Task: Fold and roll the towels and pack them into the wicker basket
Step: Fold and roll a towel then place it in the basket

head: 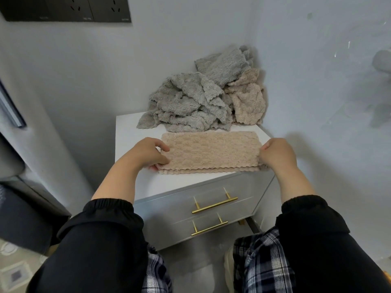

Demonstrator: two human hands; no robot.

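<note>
Work looks barely begun: left hand (148, 153) and right hand (277, 154) pinch the ends of one folded beige fleecy towel (211, 151) atop the white drawer cabinet (135, 178); crumpled grey and beige towels (190, 102) wait behind, basket unseen.

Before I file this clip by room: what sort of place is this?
Probably a bedroom corner at home: a white bedside cabinet with brass drawer handles, wall sockets, a heap of towels behind the beige towel that the left hand and right hand hold.
</note>
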